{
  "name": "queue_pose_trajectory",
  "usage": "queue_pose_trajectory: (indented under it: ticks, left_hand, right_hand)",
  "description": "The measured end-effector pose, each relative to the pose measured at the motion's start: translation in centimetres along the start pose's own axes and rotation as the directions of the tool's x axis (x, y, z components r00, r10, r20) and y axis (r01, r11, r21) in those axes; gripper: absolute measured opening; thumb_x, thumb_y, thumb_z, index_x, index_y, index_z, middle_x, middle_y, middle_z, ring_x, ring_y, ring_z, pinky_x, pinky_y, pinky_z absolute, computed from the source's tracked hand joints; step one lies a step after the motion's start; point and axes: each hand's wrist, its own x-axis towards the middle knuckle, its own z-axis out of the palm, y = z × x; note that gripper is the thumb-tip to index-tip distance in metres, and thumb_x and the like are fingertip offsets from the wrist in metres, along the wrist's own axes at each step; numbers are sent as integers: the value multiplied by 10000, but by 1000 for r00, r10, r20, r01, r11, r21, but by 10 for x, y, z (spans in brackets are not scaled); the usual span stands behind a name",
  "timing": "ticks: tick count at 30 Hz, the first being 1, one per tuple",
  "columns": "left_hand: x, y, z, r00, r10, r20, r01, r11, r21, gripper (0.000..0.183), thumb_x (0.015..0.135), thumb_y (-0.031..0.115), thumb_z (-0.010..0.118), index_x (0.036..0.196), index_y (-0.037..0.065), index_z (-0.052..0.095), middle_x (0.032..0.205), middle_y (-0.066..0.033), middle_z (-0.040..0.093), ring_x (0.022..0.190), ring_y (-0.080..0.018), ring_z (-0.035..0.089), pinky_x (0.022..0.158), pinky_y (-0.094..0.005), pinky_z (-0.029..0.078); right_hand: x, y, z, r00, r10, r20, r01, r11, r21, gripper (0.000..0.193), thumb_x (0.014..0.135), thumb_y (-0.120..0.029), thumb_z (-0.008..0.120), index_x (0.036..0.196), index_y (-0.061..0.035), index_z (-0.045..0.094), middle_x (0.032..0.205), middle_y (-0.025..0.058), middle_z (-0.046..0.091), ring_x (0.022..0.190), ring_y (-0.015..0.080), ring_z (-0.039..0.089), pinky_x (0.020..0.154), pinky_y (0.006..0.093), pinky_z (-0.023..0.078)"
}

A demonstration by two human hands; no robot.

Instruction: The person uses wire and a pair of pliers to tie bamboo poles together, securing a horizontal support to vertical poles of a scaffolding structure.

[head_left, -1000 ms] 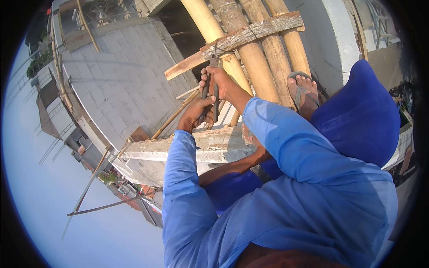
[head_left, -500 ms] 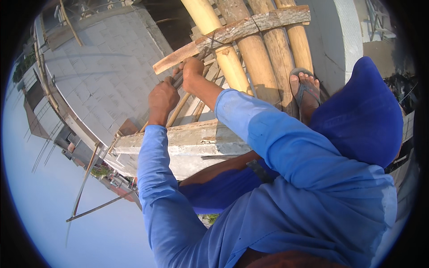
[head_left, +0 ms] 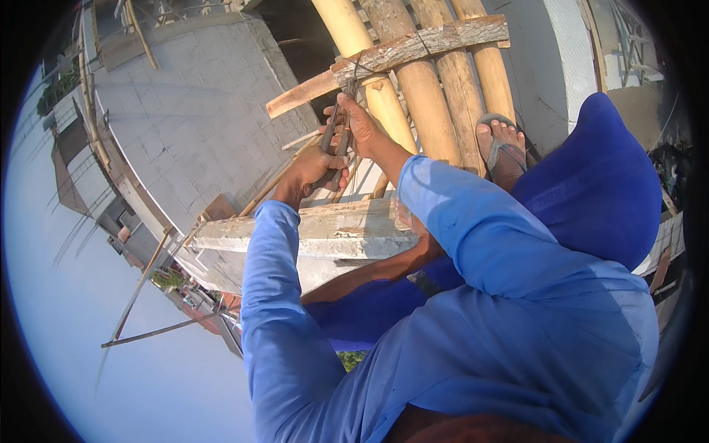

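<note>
A pair of dark long-handled pincers (head_left: 327,138) stands with its jaws at a thin wire tie (head_left: 357,68), where a bark-edged plank (head_left: 402,52) crosses a pale wooden pole (head_left: 343,26). Closed around the lower part of the handles is my left hand (head_left: 312,172). My right hand (head_left: 363,131) grips the pincers higher up, near the jaws, its thumb along the tool and its fingers curled behind the handles. Whether the jaws bite on the wire is too small to tell. A lighter board end (head_left: 299,94) juts out left from under the plank.
Several round poles (head_left: 428,96) lie side by side, my sandalled foot (head_left: 504,144) on them. A concrete ledge (head_left: 317,235) with a rough wooden top runs beside my leg. Left is a grey block wall (head_left: 185,111); beyond the ledge, open sky drops away.
Both hands have moved right, and the pincers have swung to a steeper angle, handles now toward me. My left hand has shifted lower on them. The plank and poles stay put.
</note>
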Motion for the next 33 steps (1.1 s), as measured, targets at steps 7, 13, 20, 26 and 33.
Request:
queue_pose_trajectory:
  ticks: [7, 13, 20, 26, 33]
  left_hand:
    - [-7, -11, 28, 989, 129, 66, -71, 830, -554, 572, 920, 541, 400, 1064, 3, 533, 766, -132, 606, 644, -220, 612, 568, -331, 517]
    - [-82, 85, -15, 808, 404, -430, 135, 583, 801, 765, 773, 620, 567, 1150, -45, 528, 983, -201, 605, 967, -324, 597, 773, -408, 496]
    - [-47, 59, 12, 612, 605, -509, 453, 260, 853, 522, 684, 237, 658, 1126, -3, 518, 1174, -216, 517, 1102, -400, 498, 959, -559, 340]
    - [-12, 31, -39, 772, 402, -492, 348, 381, 857, 222, 797, 156, 497, 952, 14, 568, 869, -209, 634, 814, -368, 631, 739, -456, 498]
    - [22, 24, -84, 778, 460, -428, 286, 346, 893, 225, 837, 145, 435, 991, 69, 580, 907, -188, 643, 840, -333, 635, 718, -446, 501]
  right_hand:
    - [-14, -25, 7, 968, 141, 209, -194, 946, 260, 184, 951, -215, 384, 886, -90, 504, 639, 11, 471, 607, 195, 529, 629, 445, 481]
    - [9, -15, 70, 966, 123, -228, -31, 930, 367, 103, 890, -155, 441, 865, -65, 484, 644, 15, 485, 529, 205, 501, 547, 438, 468]
    - [23, -13, 90, 914, 89, -395, 71, 925, 374, 185, 852, -91, 371, 959, -9, 498, 626, 79, 490, 505, 189, 477, 528, 376, 452]
    - [30, -8, 101, 834, 59, -549, 151, 932, 331, 139, 823, -46, 351, 845, -5, 482, 637, 78, 462, 487, 182, 471, 476, 357, 453]
    - [87, 25, 97, 638, -126, -759, 231, 972, 33, 365, 903, -195, 316, 1087, 89, 451, 734, 174, 619, 597, 227, 606, 552, 335, 475]
